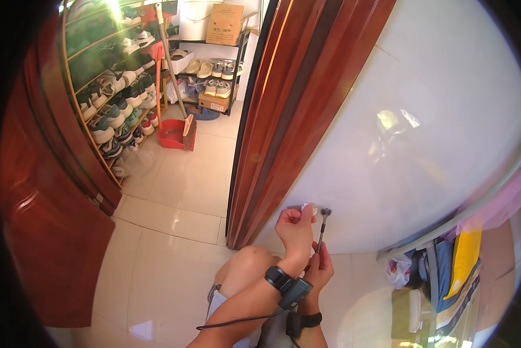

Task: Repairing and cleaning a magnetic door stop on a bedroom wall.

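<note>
Low on the white wall, beside the door frame, my left hand is closed with thumb and fingers pinched on a small white piece, whose kind I cannot make out. Just below and to its right, my right hand grips the lower end of a slim, wrench-like metal tool. The tool points upward, and its rounded head is at the wall, close to the left fingertips. Whether that head touches a fitting there is too small to tell. Dark straps with small devices sit on both wrists.
A red-brown door frame stands left of the wall, and an open door is at far left. Beyond the doorway are a shoe rack and a red dustpan. Hanging clothes and a rail crowd the right.
</note>
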`<state>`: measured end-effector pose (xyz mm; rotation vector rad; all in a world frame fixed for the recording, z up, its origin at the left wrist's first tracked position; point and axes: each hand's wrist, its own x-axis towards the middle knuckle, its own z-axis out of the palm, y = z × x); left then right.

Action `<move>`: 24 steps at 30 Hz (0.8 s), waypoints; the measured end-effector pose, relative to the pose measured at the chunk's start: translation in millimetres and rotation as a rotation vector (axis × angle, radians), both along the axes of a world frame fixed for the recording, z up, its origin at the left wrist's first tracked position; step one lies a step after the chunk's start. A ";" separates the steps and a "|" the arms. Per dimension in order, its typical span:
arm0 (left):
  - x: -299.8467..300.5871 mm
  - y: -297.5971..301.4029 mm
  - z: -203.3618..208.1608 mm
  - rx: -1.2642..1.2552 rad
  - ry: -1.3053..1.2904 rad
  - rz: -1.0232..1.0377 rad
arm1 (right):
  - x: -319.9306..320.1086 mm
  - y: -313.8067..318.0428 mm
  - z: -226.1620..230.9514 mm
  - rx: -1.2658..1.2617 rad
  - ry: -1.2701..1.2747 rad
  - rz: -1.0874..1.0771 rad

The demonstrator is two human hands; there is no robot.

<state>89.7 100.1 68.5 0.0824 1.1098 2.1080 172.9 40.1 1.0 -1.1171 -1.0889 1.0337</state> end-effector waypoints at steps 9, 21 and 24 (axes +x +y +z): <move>-8.2 -1.5 4.1 0.071 0.048 -0.001 | -1.9 4.3 9.2 -0.024 0.212 -0.039; 1.3 5.6 -11.4 0.051 0.050 -0.021 | -2.4 18.6 25.5 0.082 0.231 -0.107; 3.9 5.4 -10.8 0.048 0.072 -0.038 | 5.6 7.3 5.2 -0.020 0.229 -0.068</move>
